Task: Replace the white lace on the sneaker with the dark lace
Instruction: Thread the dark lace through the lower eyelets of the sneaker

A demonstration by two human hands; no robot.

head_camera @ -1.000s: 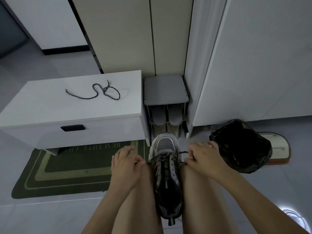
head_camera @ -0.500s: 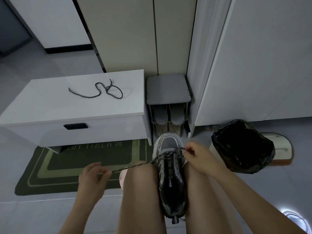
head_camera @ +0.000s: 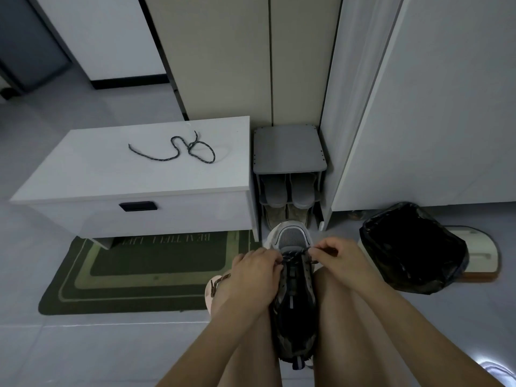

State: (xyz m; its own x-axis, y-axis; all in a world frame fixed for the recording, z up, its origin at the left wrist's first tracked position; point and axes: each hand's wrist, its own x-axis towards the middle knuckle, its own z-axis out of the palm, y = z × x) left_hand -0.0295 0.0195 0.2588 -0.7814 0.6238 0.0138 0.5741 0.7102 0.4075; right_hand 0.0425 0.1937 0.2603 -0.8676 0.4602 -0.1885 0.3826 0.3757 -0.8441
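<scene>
A grey and black sneaker is clamped between my knees, toe pointing away. A dark speckled lace crosses its front eyelets. My left hand lies against the shoe's left side with fingers curled at the lace; a loose end of the lace hangs below it at the left. My right hand pinches the lace's other end at the shoe's right side. A second dark lace lies coiled on the white bench. A thin white lace lies faintly beside it.
A green doormat lies under the bench. A grey shoe rack with slippers stands ahead of the sneaker. A black bin bag sits at the right, with a white scale-like object behind it. White cabinets close off the back.
My left hand had pulled the lace far out to the left half a second ago; it has come back to the shoe's left side. My right hand stayed at the shoe's right eyelets.
</scene>
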